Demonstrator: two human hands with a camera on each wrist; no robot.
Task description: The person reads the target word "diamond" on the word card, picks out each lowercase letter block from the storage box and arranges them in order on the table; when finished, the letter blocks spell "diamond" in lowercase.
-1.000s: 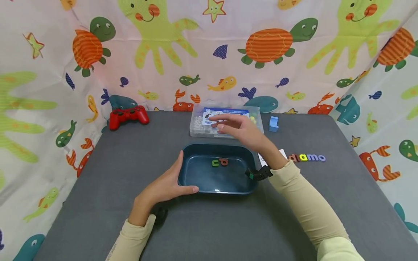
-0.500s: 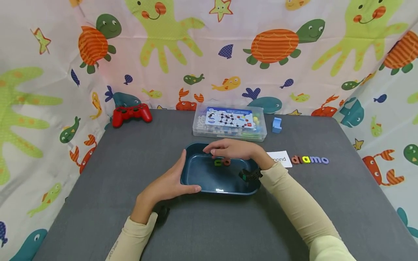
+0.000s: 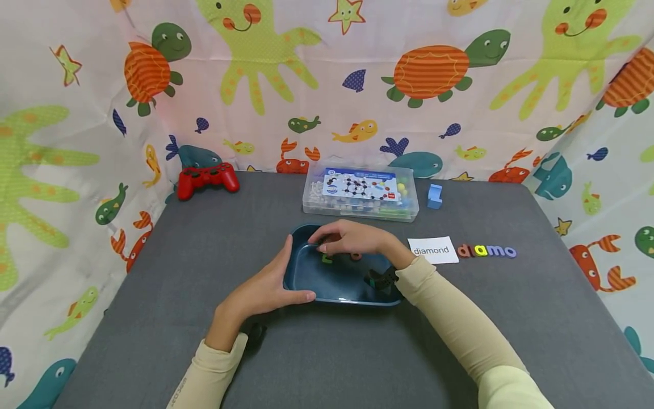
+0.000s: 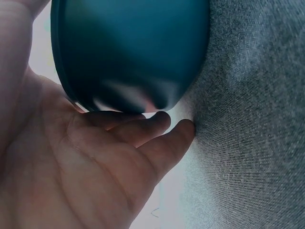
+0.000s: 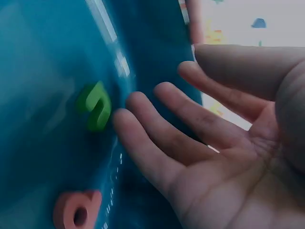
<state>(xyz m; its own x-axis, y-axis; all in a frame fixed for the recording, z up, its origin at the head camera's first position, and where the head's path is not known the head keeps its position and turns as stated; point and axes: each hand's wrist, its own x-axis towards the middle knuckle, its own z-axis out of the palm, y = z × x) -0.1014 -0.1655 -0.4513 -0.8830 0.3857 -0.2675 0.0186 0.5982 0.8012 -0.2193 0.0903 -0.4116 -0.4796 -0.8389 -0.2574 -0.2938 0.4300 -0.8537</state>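
Observation:
A dark blue tray [image 3: 317, 284] holds a green letter n [image 3: 326, 259] and a red letter d [image 3: 355, 257]. My left hand [image 3: 258, 289] grips the tray's left end, thumb on the near rim and fingers along the side; the left wrist view shows those fingers behind the end wall [image 4: 128, 57]. My right hand [image 3: 352, 236] reaches into the tray over its far side, fingers spread and slightly bent. In the right wrist view, its fingertips [image 5: 125, 119] are right beside the green n [image 5: 98, 123]; nothing lies in the palm. The red d [image 5: 93, 205] is further off.
Right of the tray lies a white card [image 3: 433, 250] printed "diamond", followed by coloured letters [image 3: 480, 250] spelling "diamo". Behind stand a clear box [image 3: 360, 207] of small parts and a light-blue block [image 3: 435, 196]. A red game controller [image 3: 208, 180] sits at back left.
My right hand has come down from above the clear box into the tray and moved left to the green n, which now lies further left, apart from the red d. My left hand keeps its grip.

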